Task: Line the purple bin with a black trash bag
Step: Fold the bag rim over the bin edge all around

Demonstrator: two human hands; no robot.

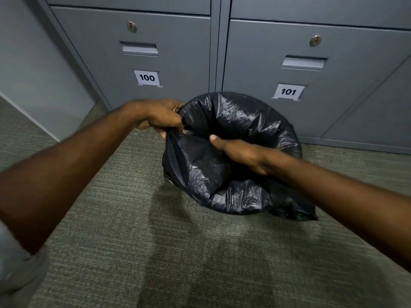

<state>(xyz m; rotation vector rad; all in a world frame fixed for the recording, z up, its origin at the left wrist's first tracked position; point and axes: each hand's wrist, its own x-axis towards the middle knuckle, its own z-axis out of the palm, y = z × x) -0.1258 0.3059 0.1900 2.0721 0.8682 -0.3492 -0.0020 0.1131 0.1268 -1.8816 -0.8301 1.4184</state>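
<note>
Both hands clutch the black trash bag, left hand bunching its rim, right hand gripping inside, draped over a hidden bin, unfinished.

Glossy black trash bag; grey-green carpet with fine horizontal ribbing; blue-grey metal lockers; white labels with black numerals.

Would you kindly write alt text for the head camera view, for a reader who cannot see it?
Two bare hands work a black trash bag on grey carpet: the left hand grips its edge, the right hand presses into the opening. Behind stand grey lockers numbered 100 and 101.
</note>
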